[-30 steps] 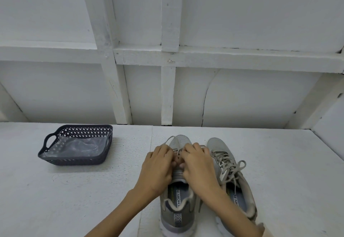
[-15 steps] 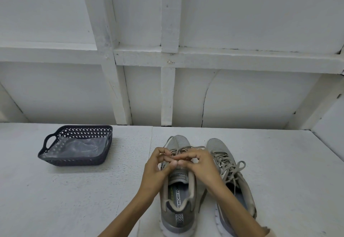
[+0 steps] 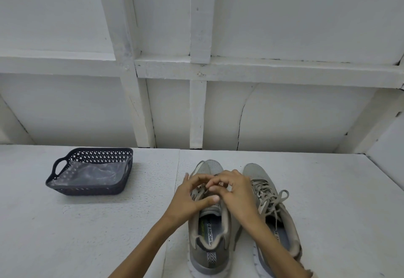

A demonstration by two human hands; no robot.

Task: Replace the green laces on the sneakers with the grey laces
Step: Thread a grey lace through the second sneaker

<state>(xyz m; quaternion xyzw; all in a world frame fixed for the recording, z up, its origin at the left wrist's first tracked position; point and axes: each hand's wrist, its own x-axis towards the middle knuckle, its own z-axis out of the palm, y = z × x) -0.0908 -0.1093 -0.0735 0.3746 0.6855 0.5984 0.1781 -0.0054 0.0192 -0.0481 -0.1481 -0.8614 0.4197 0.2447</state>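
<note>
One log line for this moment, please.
hands: left hand, right hand both on left sneaker laces | grip: unclear | right sneaker: laced, bow tied | basket: left, apart

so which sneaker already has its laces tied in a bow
The right sneaker, beside the right forearm: its bow lies tied, with no hand on it. The left sneaker has the left hand and right hand over its lacing.
</note>
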